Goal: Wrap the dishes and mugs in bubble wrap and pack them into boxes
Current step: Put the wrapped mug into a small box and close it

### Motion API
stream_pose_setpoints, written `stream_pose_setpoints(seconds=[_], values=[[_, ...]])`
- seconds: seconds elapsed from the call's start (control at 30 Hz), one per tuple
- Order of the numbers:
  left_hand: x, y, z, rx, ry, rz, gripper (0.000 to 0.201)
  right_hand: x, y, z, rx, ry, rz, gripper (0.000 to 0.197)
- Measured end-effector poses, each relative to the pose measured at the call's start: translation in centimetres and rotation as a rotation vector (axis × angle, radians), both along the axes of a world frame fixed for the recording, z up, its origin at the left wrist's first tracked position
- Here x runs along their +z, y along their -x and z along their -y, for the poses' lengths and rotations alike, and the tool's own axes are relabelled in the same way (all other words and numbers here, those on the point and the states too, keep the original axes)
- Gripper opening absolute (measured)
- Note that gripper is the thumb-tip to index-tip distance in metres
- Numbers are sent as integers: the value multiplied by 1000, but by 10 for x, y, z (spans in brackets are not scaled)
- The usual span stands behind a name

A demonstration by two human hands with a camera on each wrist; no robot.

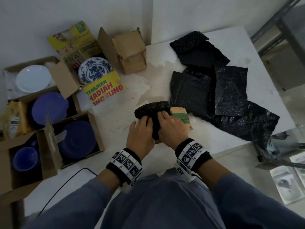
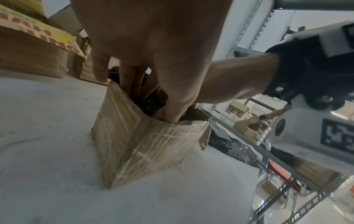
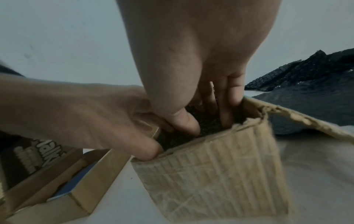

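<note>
A bundle wrapped in black bubble wrap (image 1: 151, 108) sticks out of a small cardboard box (image 1: 180, 114) on the white table (image 1: 115, 119). My left hand (image 1: 146, 121) and right hand (image 1: 162, 115) grip its near end side by side. In the left wrist view, my left hand (image 2: 151, 103) has fingers and thumb down inside the box (image 2: 145, 144), around the black wrap (image 2: 147, 109). In the right wrist view, my right hand (image 3: 206, 121) pinches the wrap (image 3: 178, 141) inside the box (image 3: 220, 166). What the wrap holds is hidden.
Loose black bubble wrap sheets (image 1: 231, 90) cover the right of the table. Open boxes at the left hold a white plate (image 1: 33, 78), a blue-patterned plate (image 1: 94, 70), blue plates (image 1: 49, 108) and a blue mug (image 1: 24, 157). A brown box (image 1: 130, 52) stands behind.
</note>
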State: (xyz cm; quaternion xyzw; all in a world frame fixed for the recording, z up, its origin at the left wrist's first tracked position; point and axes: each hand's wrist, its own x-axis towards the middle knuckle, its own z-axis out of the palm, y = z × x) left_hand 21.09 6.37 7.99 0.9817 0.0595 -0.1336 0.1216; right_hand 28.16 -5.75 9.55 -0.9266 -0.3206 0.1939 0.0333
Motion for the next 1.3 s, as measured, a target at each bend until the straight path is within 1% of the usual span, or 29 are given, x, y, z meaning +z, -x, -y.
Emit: stream_pose_setpoints(seconds=[0.1,0.2,0.27,0.37,0.47,0.57,0.63,0.7,0.77,0.87,0.93,0.97,1.03,1.07,1.13,1.17,1.23,1.3], values=[[-4,-7,3,25,6,-81,78,1,-4,-5,40,64,9,54],[-4,-14,5,28,23,-135,84,3,-8,-7,85,119,28,47],[-4,-17,5,40,38,-168,85,3,-11,-10,106,165,17,47],[-3,-23,4,65,76,-218,84,2,-15,-17,70,196,-38,48],[-1,-31,1,84,116,-282,79,3,-25,-23,107,233,-63,45],[-2,-34,-4,71,116,-316,77,6,-34,-20,93,220,-125,43],[-4,-32,-3,59,98,-316,76,8,-35,-16,51,148,-146,36],[-6,-29,-1,62,88,-304,77,9,-35,-12,47,44,-148,31],[-6,-29,2,82,85,-277,76,8,-36,-10,109,3,-175,32],[-2,-28,9,115,73,-200,65,7,-39,-8,198,65,-196,40],[-1,-21,16,178,67,-84,53,8,-40,-9,247,119,-189,46],[-1,-16,21,207,55,-23,51,8,-41,-9,271,144,-186,50],[-5,-9,29,255,31,86,60,7,-41,-8,324,196,-169,59],[-8,-8,32,271,11,89,66,6,-41,-7,351,219,-156,63],[-10,-9,36,268,-43,-2,72,5,-41,-4,399,242,-150,70],[-12,-11,37,257,-64,-51,73,4,-41,-2,423,238,-158,70],[-13,-15,39,249,-100,-136,76,4,-45,0,433,183,-207,62],[-11,-20,42,268,-126,-198,79,3,-51,2,384,67,-285,49]])
